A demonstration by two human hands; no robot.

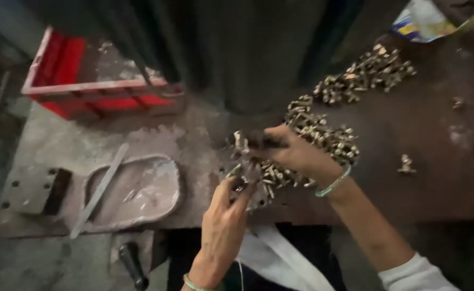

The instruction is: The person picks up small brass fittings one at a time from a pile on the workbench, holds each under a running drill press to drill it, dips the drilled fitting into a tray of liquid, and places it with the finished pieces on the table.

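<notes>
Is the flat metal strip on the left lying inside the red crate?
No, the flat metal strip lies across the shallow grey tray on the workbench, well apart from the red crate.

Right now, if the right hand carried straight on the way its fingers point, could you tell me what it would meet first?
The right hand points left across the bench. It would probably first meet the small metal parts at its fingertips, then the grey tray further left; depth is hard to judge.

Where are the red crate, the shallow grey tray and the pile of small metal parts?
red crate [59,70], head view, left wall.
shallow grey tray [172,167], head view, right rim.
pile of small metal parts [328,137], head view, middle.
</notes>
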